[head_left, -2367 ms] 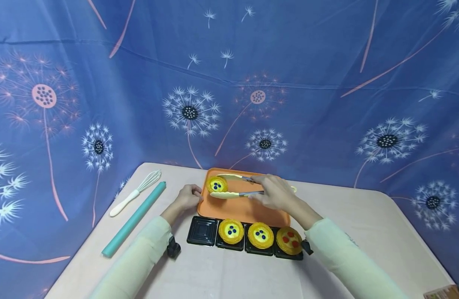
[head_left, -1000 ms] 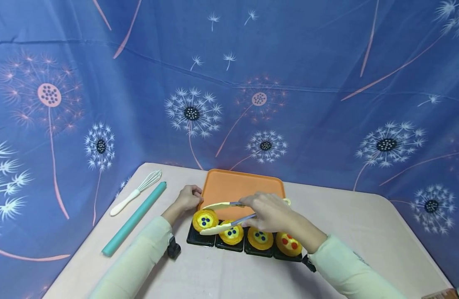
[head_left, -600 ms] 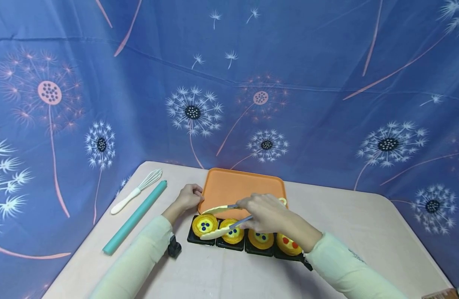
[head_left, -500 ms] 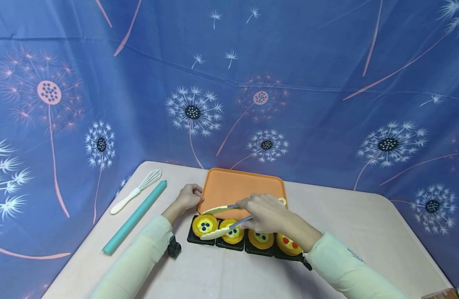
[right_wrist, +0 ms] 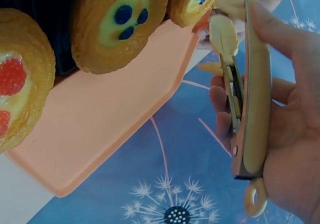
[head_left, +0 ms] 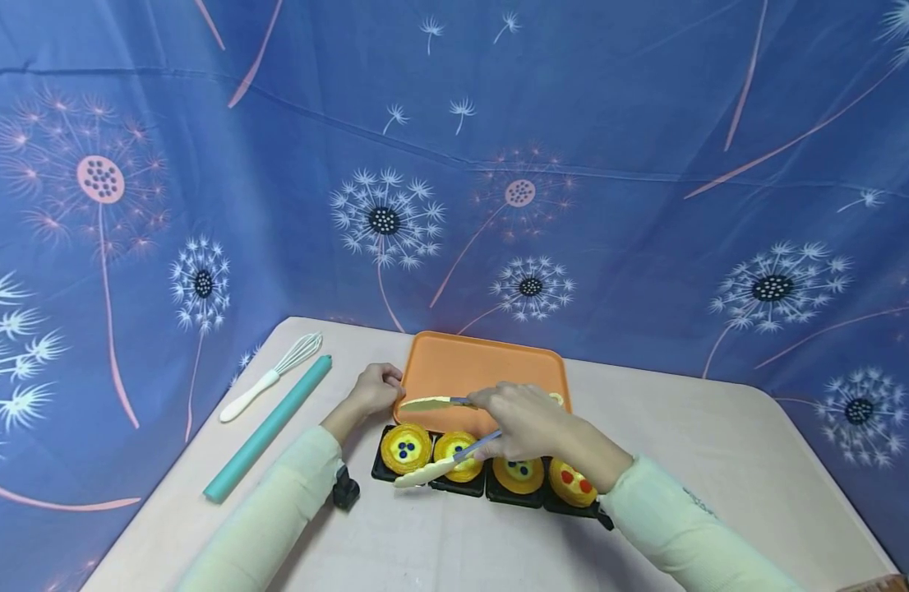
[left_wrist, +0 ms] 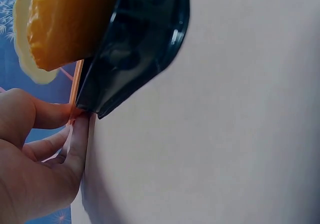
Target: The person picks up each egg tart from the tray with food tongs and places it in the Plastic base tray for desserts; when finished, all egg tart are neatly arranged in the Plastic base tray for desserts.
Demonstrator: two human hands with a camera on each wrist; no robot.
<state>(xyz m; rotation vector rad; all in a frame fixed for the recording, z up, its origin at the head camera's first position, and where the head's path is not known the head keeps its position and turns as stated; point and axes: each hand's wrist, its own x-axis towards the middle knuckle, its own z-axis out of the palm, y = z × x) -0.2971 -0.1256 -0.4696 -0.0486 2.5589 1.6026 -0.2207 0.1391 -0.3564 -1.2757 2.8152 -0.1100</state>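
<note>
My left hand [head_left: 378, 388] pinches the left edge of an orange tray [head_left: 478, 362]; the left wrist view shows thumb and fingers at its rim. My right hand [head_left: 524, 418] grips metal tongs [right_wrist: 257, 104] with cream-coloured tips. The tongs' arms are spread, one tip over the orange tray, the other just in front of the leftmost egg tart [head_left: 406, 448]. That tart, topped with blueberries, sits on a black square base [head_left: 381, 474]. Two more blueberry tarts and a strawberry tart [head_left: 572, 483] stand in the same row, partly hidden by my right hand and the tongs.
A white whisk [head_left: 273, 378] and a teal rolling pin [head_left: 268, 429] lie on the left of the pale tabletop [head_left: 454, 543]. Blue dandelion-print cloth [head_left: 454, 123] hangs behind and at the sides. Part of a brown object [head_left: 879, 584] shows at the lower right corner.
The tart in the tongs has moved from the orange tray onto the leftmost black base. The tongs have since spread apart, letting it go. My left hand has stayed at the tray's edge.
</note>
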